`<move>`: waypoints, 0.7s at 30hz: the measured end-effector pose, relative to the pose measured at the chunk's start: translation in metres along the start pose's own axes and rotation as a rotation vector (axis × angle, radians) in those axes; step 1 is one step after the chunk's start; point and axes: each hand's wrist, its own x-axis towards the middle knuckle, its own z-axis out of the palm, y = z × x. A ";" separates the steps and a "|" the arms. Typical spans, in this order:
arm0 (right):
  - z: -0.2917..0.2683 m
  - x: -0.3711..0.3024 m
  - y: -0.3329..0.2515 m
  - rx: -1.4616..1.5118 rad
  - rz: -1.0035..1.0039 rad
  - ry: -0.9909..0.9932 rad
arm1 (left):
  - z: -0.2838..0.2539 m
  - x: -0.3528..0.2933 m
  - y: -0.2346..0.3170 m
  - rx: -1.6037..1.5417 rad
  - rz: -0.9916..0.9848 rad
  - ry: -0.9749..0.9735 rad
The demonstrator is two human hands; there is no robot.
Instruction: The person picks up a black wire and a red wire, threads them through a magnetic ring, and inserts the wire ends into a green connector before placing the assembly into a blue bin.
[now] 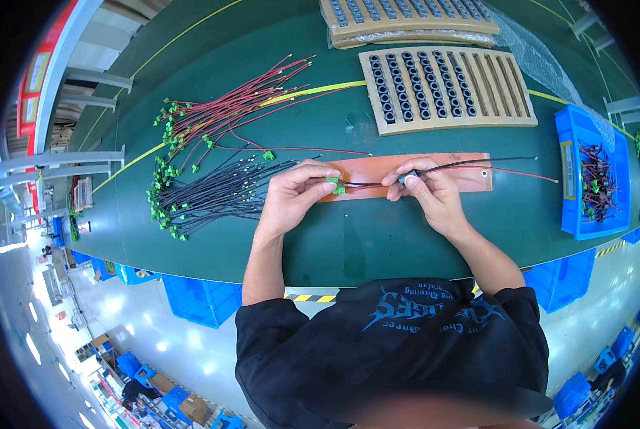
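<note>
Over an orange strip of board (366,166), my left hand (295,193) pinches green connectors (339,189) at the end of a black and a red wire. My right hand (438,199) holds a black cylindrical ring (408,176) between thumb and fingers, and the wires seem to pass through it. Past that hand, the loose ends of a black wire (488,161) and a red wire (516,172) stretch to the right. Left of my left hand lie a pile of black wires (223,187) and, farther back, a pile of red wires (234,106), both with green connectors.
A tan slotted tray (509,89) with rows of black rings sits at the back right, with stacked trays (413,30) behind it. Bubble wrap (541,68) lies beside them. A blue bin (568,193) of red and black wire pieces stands on the right of the green table (320,257).
</note>
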 end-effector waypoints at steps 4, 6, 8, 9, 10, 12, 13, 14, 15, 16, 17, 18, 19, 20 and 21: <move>0.005 -0.001 0.001 -0.045 -0.011 -0.023 | 0.000 0.002 0.000 0.186 0.077 0.061; -0.001 0.003 0.004 -0.038 0.009 -0.003 | 0.004 0.009 -0.007 0.214 0.087 0.076; -0.005 0.008 0.008 -0.003 0.026 0.002 | 0.008 0.013 -0.011 0.004 0.040 0.196; -0.006 0.008 0.009 0.002 0.028 0.014 | 0.007 0.014 -0.011 0.006 0.031 0.186; -0.006 0.009 0.010 -0.004 0.023 0.012 | 0.005 0.014 -0.010 0.100 0.081 0.168; -0.009 0.012 0.008 -0.005 0.030 0.009 | 0.006 0.018 -0.008 0.192 0.131 0.142; -0.010 0.013 0.008 -0.001 0.031 0.018 | 0.009 0.020 -0.007 0.158 0.120 0.151; -0.012 0.015 0.008 0.000 0.037 0.018 | 0.011 0.022 -0.007 0.124 0.112 0.164; -0.014 0.016 0.008 0.001 0.043 0.019 | 0.011 0.023 -0.008 0.125 0.107 0.161; -0.015 0.017 0.008 0.005 0.045 0.023 | 0.012 0.023 -0.009 0.087 0.074 0.200; -0.017 0.018 0.007 0.010 0.058 0.027 | 0.012 0.024 -0.010 0.048 0.041 0.239; -0.018 0.018 0.007 0.016 0.072 0.030 | 0.013 0.025 -0.012 0.049 0.037 0.237; -0.019 0.018 0.007 0.020 0.074 0.034 | 0.013 0.026 -0.014 0.127 0.067 0.250; -0.020 0.018 0.008 0.014 0.070 0.029 | 0.013 0.027 -0.015 0.203 0.098 0.260; -0.021 0.018 0.008 0.009 0.066 0.024 | 0.013 0.027 -0.016 0.202 0.095 0.255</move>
